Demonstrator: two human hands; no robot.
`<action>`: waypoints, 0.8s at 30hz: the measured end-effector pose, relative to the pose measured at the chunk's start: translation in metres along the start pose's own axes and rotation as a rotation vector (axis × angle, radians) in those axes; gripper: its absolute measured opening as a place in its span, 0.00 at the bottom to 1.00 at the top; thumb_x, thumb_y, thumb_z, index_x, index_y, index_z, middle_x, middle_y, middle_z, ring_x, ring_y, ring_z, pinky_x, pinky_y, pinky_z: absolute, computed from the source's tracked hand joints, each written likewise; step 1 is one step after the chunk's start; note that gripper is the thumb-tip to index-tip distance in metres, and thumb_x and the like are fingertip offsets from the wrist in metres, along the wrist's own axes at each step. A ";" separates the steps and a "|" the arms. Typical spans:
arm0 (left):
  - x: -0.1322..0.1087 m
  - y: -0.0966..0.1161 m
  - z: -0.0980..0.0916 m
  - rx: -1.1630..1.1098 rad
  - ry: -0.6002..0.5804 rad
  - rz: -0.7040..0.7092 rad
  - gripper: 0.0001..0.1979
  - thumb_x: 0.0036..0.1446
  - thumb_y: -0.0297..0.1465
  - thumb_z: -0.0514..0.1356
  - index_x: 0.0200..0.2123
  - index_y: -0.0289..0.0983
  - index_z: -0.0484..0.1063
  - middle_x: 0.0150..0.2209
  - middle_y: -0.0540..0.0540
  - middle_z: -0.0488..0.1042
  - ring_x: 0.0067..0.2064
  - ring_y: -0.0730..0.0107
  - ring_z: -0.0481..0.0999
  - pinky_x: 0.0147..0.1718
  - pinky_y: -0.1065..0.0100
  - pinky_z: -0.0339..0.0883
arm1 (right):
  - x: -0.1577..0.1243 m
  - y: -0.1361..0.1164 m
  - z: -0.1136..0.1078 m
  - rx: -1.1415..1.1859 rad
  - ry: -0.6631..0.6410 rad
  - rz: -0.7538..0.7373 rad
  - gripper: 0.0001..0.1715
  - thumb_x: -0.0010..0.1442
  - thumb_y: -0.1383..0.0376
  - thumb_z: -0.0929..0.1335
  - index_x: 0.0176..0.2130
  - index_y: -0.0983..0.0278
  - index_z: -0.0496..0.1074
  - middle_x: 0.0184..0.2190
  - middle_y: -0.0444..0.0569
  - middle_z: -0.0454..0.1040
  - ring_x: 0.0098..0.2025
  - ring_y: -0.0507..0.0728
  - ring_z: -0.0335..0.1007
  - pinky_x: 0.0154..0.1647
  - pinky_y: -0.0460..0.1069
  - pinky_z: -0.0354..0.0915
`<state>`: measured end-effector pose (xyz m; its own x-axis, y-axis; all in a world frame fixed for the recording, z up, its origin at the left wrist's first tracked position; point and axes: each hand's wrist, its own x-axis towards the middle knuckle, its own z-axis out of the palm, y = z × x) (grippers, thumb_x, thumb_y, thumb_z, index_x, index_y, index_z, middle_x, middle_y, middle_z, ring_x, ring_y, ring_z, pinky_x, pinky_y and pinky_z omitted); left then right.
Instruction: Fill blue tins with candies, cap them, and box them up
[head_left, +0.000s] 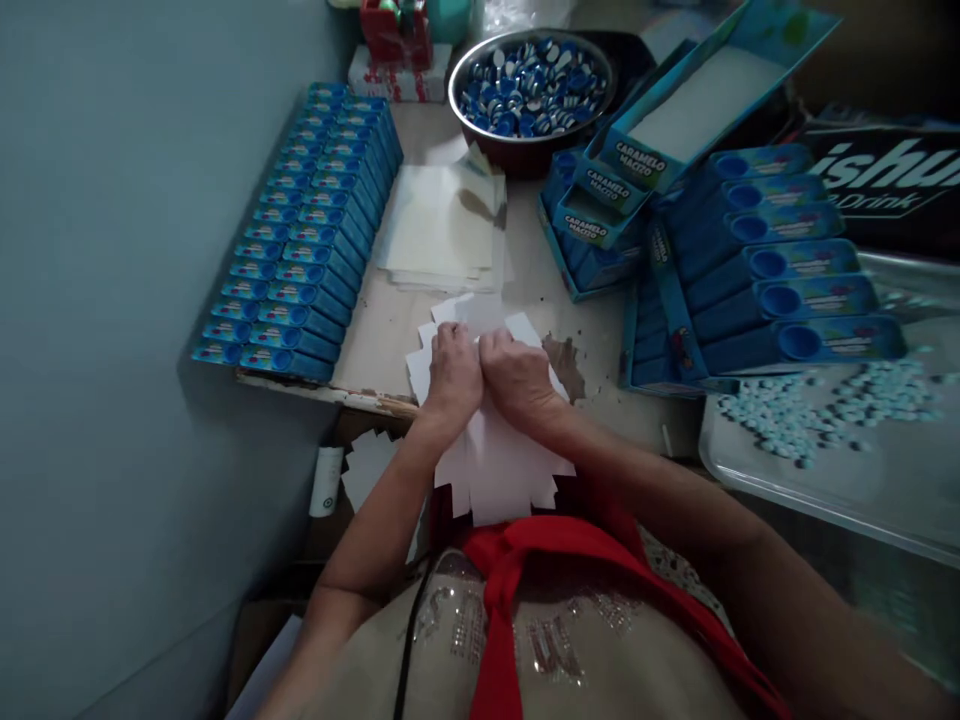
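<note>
A white cut card sheet with stepped edges (502,470) lies across the table's front edge and over my lap. My left hand (455,368) is closed on its upper part, fingers curled. Right beside it, my right hand (517,372) is closed on the same card, the two thumbs nearly touching. Whether it is one sheet or a few layered ones I cannot tell. Just beyond my hands rests a stack of cream paper sheets (442,225).
Blue boxes (300,240) stand in two rows at left. A metal bowl (517,150) holds blue and white pieces at the back. Open blue display boxes (637,160) and more blue boxes (772,300) are at right, beside a clear tray (825,500) with small pale pieces.
</note>
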<state>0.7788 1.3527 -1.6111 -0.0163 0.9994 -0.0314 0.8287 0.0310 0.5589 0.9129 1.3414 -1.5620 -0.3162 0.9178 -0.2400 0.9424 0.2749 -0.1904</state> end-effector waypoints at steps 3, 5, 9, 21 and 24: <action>0.005 -0.009 -0.015 -0.053 -0.095 -0.010 0.19 0.58 0.20 0.59 0.49 0.38 0.84 0.53 0.36 0.84 0.59 0.48 0.82 0.64 0.52 0.75 | 0.004 0.006 -0.005 0.033 -0.053 0.099 0.28 0.76 0.76 0.56 0.59 0.68 0.79 0.53 0.66 0.82 0.48 0.63 0.84 0.43 0.51 0.72; 0.008 -0.021 -0.027 -0.236 -0.192 -0.022 0.16 0.56 0.23 0.62 0.45 0.39 0.85 0.49 0.40 0.87 0.55 0.50 0.84 0.60 0.55 0.77 | 0.008 0.022 -0.003 0.062 -0.064 0.090 0.25 0.75 0.75 0.60 0.59 0.65 0.80 0.55 0.62 0.83 0.49 0.63 0.83 0.43 0.51 0.70; -0.002 -0.033 -0.031 -0.639 -0.267 -0.100 0.15 0.57 0.38 0.68 0.46 0.39 0.85 0.46 0.43 0.87 0.49 0.53 0.85 0.52 0.58 0.79 | 0.012 0.044 0.002 0.077 -0.096 0.007 0.26 0.75 0.74 0.60 0.60 0.62 0.80 0.57 0.58 0.83 0.48 0.62 0.81 0.42 0.52 0.68; -0.031 -0.010 -0.001 -0.789 0.065 -0.183 0.12 0.70 0.42 0.67 0.47 0.40 0.75 0.67 0.38 0.76 0.70 0.54 0.74 0.69 0.59 0.68 | -0.008 0.034 0.012 0.250 0.077 -0.042 0.30 0.70 0.78 0.58 0.62 0.68 0.75 0.61 0.63 0.77 0.57 0.64 0.76 0.54 0.53 0.69; -0.026 -0.012 0.012 -0.935 0.227 -0.122 0.25 0.63 0.47 0.76 0.51 0.43 0.70 0.54 0.43 0.77 0.57 0.60 0.80 0.60 0.63 0.73 | -0.007 0.031 0.021 0.323 0.172 0.035 0.33 0.69 0.78 0.60 0.69 0.65 0.68 0.59 0.62 0.80 0.57 0.65 0.77 0.51 0.54 0.69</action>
<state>0.7761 1.3259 -1.6271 -0.2618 0.9648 -0.0264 0.0365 0.0373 0.9986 0.9422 1.3377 -1.5866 -0.2355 0.9674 -0.0935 0.8606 0.1629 -0.4826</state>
